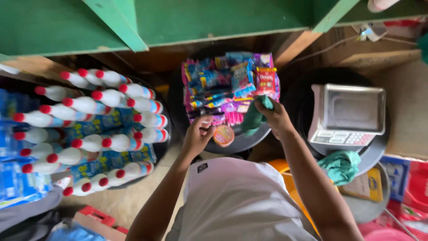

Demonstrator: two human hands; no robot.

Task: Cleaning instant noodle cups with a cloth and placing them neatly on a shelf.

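My left hand holds a small round orange-lidded container at the near rim of a dark round tray. My right hand grips a green cloth against the tray, just below a heap of colourful snack sachets piled on it. Both forearms reach forward over my white shirt.
Several white bottles with red caps lie stacked at the left beside blue packs. A weighing scale sits on a dark round stand at right, another green cloth below it. A green shelf runs overhead.
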